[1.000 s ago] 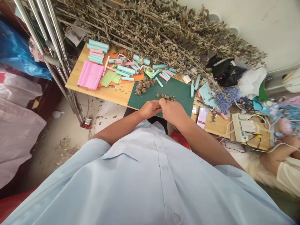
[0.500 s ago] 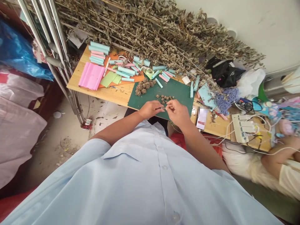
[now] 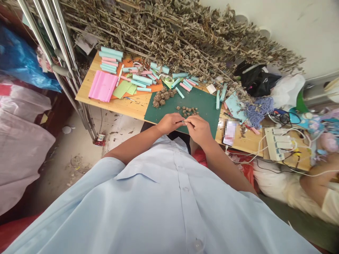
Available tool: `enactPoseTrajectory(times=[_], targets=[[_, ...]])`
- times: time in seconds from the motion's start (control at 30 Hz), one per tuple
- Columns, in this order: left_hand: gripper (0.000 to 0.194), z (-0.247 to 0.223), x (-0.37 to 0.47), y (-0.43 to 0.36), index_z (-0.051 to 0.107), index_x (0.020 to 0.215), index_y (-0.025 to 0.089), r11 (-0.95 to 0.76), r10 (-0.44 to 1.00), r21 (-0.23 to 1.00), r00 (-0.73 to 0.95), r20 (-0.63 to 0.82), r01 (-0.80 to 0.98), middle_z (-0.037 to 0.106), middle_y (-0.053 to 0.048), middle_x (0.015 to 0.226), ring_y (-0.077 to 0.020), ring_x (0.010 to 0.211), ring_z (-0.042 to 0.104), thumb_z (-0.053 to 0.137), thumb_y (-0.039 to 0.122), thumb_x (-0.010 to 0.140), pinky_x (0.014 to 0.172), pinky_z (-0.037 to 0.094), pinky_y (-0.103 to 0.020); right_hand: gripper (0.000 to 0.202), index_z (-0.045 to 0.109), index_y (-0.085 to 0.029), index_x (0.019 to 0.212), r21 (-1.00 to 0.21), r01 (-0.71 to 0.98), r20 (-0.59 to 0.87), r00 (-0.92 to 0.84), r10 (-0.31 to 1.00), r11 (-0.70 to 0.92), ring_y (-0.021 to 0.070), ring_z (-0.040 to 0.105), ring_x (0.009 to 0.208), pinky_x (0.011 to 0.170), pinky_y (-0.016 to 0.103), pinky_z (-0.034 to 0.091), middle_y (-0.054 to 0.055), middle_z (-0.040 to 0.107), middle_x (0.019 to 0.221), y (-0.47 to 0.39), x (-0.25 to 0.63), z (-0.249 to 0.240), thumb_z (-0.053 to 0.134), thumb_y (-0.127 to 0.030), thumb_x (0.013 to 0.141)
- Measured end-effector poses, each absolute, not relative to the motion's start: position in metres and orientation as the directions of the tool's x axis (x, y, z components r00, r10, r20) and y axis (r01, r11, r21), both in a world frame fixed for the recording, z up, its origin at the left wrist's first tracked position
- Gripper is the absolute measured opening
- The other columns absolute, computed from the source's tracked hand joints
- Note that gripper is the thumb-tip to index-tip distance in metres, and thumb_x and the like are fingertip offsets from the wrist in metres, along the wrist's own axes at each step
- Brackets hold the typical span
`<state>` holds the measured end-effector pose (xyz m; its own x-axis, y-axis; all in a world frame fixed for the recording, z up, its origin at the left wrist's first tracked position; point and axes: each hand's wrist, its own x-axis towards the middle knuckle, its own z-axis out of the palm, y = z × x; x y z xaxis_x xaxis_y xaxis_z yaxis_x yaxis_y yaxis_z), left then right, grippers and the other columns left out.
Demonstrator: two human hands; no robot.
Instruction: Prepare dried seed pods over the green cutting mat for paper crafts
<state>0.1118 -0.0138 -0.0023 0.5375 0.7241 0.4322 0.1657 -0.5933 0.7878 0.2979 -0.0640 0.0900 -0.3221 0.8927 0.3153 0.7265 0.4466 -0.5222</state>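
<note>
A tiny bit (image 3: pixel 183 121) sits between the fingertips, held over the near edge of the mat (image 3: pixel 205 100); it is too small and too far covered to say what it is. The left hand (image 3: pixel 171 123) pinches it between thumb and forefinger, and the right hand (image 3: pixel 197 127) closes on it from the other side, so the two hands meet at the tips. The step in hand looks like fine fingertip work on this one piece, done in the air rather than on the mat. The next move, I judge, calls for a light, steady pinch and little wrist travel, with the knuckles kept off what lies just beyond.

There, on the mat, small balls (image 3: pixel 186 110) lie in a loose group close to the right hand's fingers. Farther off and to the left is a clump of large balls (image 3: pixel 162 97), brown and rough, apart from both hands. Paper rolls (image 3: pixel 141 80) in blue and pink spread along the bench (image 3: pixel 137 106) behind them, with a pink sheet (image 3: pixel 103 85) at the left end. A phone (image 3: pixel 229 134) lies to the right of the mat, yarn (image 3: pixel 258 111) beyond it, and dried stalks (image 3: pixel 182 38) heap along the back.
</note>
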Motion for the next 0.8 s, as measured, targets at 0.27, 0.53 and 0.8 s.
enactPoseTrajectory(times=[0.27,0.53,0.8], targets=[[0.044,-0.001,0.111,-0.015,0.08,0.11,0.02,-0.581,0.726,0.799,0.543,0.421,0.158,0.077,-0.01,0.1,-0.0189,0.097,0.072,0.053,0.054,0.107,0.087,0.054,-0.029,0.02,0.082,-0.028,0.103,-0.561,0.717,0.321,-0.271,0.907,0.413,0.0226,0.075,0.099,0.09,0.04,0.063,0.006,0.078,0.108,-0.068,0.304,0.09,0.063,-0.024,0.098],[0.044,-0.01,0.113,-0.013,0.081,0.112,0.021,-0.608,0.725,0.775,0.517,0.456,0.169,0.078,-0.011,0.104,-0.0197,0.098,0.073,0.053,0.055,0.106,0.087,0.055,-0.03,0.032,0.075,-0.024,0.121,-0.754,0.642,0.195,0.014,0.981,0.141,0.019,0.076,0.082,0.084,0.038,0.065,0.003,0.08,0.098,-0.078,0.303,0.065,0.07,-0.032,0.09],[0.047,-0.01,0.113,-0.014,0.08,0.121,0.021,-0.582,0.743,0.799,0.497,0.448,0.15,0.08,-0.012,0.105,-0.0202,0.099,0.074,0.057,0.058,0.104,0.088,0.057,-0.03,0.031,0.068,-0.023,0.123,-0.716,0.669,0.275,0.004,0.961,0.202,0.0198,0.076,0.081,0.081,0.038,0.065,0.004,0.08,0.095,-0.078,0.291,0.065,0.064,-0.034,0.095]])
